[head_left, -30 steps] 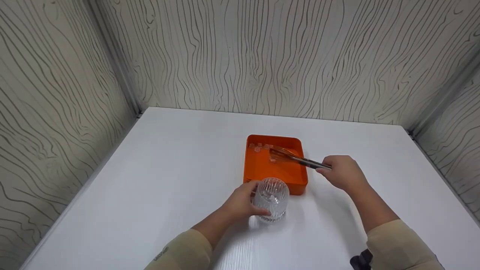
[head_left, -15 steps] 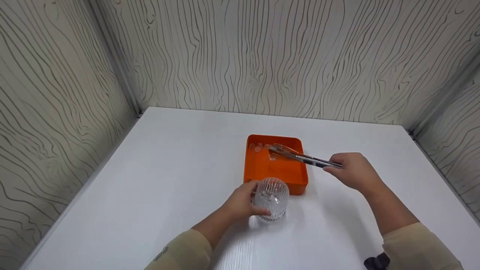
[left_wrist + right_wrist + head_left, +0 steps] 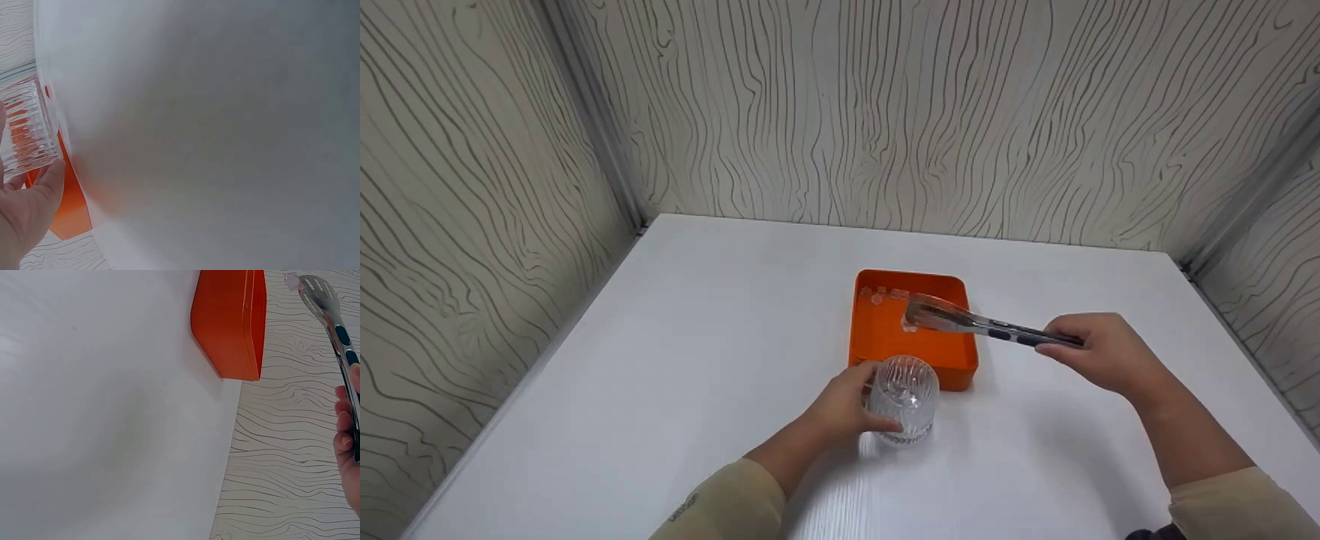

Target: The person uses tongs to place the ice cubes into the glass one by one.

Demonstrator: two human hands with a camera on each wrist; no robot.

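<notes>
My right hand (image 3: 1103, 351) grips metal tongs (image 3: 960, 319) by their handle end. At their tips is a clear ice cube (image 3: 292, 280), with the tongs above the orange tray (image 3: 874, 341); in the head view the cube (image 3: 909, 325) shows just under the tips. A ribbed clear glass (image 3: 905, 405) stands upright at the tray's near side. Curled round the glass from the left is my left hand (image 3: 840, 405), its thumb across the near side. The left wrist view shows the same glass (image 3: 34, 132) with fingers at its base.
Several more clear cubes (image 3: 877, 297) lie at the tray's far left corner. All this is on a white table (image 3: 720, 337), with wood-patterned panels (image 3: 885, 112) behind and at both sides.
My right hand has drawn back to the right, and the tongs have risen out of the tray with the ice cube at their tips. The left hand and glass stay put.
</notes>
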